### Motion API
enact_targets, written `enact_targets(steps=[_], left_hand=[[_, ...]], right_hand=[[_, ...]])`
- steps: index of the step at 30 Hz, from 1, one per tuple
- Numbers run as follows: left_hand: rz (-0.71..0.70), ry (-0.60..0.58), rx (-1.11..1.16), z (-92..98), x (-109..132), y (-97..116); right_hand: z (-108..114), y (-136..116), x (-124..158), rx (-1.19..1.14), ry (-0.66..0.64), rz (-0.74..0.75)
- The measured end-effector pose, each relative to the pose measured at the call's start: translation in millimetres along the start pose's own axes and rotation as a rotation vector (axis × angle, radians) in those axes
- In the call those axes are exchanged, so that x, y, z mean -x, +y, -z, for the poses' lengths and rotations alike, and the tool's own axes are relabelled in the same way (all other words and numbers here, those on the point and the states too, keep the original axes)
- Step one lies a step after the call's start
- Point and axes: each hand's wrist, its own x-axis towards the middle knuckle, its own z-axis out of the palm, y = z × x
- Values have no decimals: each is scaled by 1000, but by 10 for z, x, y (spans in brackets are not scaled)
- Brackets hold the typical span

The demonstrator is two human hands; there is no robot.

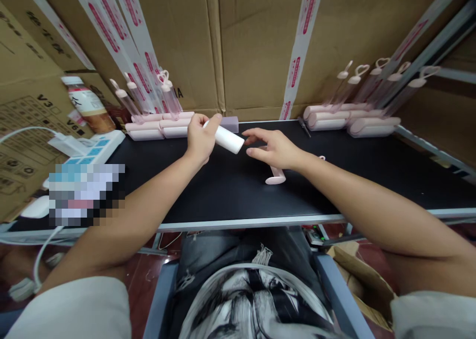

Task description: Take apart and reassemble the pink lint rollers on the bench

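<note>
My left hand (201, 140) is wrapped round a smooth white cylinder (229, 140), which tilts down to the right above the black tabletop (223, 195). Just right of the cylinder's free end is my right hand (277, 148), its fingers apart and nothing visible between them. A gap shows between those fingertips and the cylinder. Below my right palm lies a pale pink part with a flat oval end (275, 180); the hand covers the rest of it. Behind the cylinder sits a small lilac block (231, 124), partly hidden.
Pink cylindrical devices with clear tubes and looped caps stand at the back left (143, 131) and back right (374, 127). A screwdriver-like tool (304, 127) lies beside the right group. On the left are a drink bottle (89, 106) and a power strip (97, 150). Cardboard (256, 46) walls the back.
</note>
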Motion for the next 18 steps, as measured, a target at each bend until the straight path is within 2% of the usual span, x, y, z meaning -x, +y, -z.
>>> enact_targets(steps=[5, 11, 14, 18], left_hand=[[50, 22, 60, -62, 67, 64], [123, -18, 28, -98, 130, 102], [184, -72, -90, -84, 150, 127], [289, -179, -393, -12, 155, 137]], right_hand=[[-64, -92, 14, -72, 20, 106], [-120, -89, 0, -110, 47, 83], [-162, -34, -22, -89, 100, 32], [-145, 48, -56, -12, 189, -49]])
